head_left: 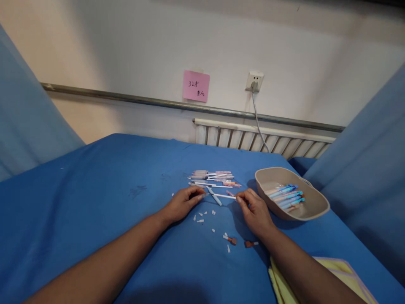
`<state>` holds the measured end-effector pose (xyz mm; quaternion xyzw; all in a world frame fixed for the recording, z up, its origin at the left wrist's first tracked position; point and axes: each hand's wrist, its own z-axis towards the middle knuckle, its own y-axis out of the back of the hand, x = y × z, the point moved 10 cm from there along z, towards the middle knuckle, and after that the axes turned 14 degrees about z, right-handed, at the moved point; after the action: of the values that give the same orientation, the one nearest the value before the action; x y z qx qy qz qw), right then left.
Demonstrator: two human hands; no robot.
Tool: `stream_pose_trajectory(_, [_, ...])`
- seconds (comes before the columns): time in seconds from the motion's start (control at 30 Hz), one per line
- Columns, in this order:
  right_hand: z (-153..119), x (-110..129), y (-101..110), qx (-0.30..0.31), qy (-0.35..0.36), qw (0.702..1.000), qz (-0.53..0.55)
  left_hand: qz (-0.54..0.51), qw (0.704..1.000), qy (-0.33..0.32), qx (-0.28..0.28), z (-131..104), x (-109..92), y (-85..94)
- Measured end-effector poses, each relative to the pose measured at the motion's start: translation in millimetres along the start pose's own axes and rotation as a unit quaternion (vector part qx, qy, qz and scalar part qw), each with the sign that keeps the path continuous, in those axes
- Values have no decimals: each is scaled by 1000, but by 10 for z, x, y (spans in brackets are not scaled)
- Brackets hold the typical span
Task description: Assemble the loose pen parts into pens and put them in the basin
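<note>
My left hand [186,203] pinches the dark-tipped end of a thin white pen refill [223,195]. The refill's other end is between the closed fingertips of my right hand [254,210], so it is stretched level between both hands. Just beneath it a light blue pen barrel [215,196] lies slanted on the blue sheet [139,245]. Beyond the hands lie several grey and pink pen parts and white refills [218,176]. Several small white tips [200,221] are scattered nearer to me, with two brown-orange pieces [232,240] [249,244] beside them.
A beige basket [311,211] holding several blue and orange pens [286,196] stands to the right. A yellow cloth [341,274] lies under my right forearm. Behind are a radiator [234,137], a metal rail [142,100], a pink note [196,86] and a plugged socket [254,81].
</note>
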<state>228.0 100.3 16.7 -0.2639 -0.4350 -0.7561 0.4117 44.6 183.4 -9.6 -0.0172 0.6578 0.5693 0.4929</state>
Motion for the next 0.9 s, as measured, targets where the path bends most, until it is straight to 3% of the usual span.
stream_pose_trajectory(0.3, [-4, 3, -36, 11, 3, 1000, 9, 17, 1000, -1, -4, -5, -9, 5])
stream_pose_trajectory(0.57, [-15, -18, -69, 7, 1, 997, 73, 90, 992, -83, -28, -99, -347, 68])
stream_pose_trajectory(0.67, [-23, 42, -79, 11, 7, 996, 90, 94, 992, -85, -3, -153, -438, -23])
stream_pose_trajectory(0.9, [-109, 195, -289, 99, 0, 991, 85, 41, 995, -56, 69, -265, -582, -298])
